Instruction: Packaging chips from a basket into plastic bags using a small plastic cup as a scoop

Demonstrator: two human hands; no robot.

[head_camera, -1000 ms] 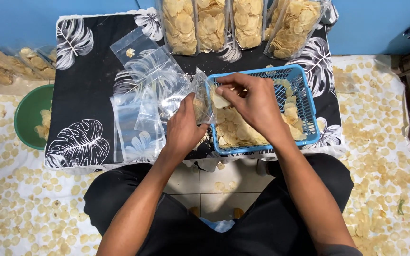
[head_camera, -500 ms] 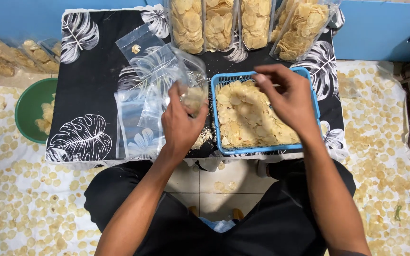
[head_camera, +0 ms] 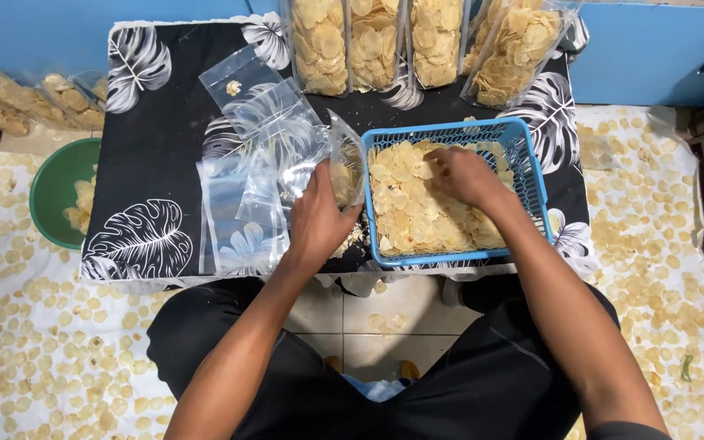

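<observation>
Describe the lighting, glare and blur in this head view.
Head view: even, soft light with weak shadows; glare streaks the empty clear bags beside the left hand; right hand in the blue basket is slightly motion-blurred; table edges bow slightly from the wide lens.

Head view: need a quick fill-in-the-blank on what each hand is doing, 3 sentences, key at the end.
1. The right hand reaches into the ____ plastic basket of pale chips.
2. The left hand holds a clear plastic ____ open beside the basket.
3. Left of the black leaf-print table, on the floor, sits a round ____ bowl.

Missing words: blue; bag; green
</observation>
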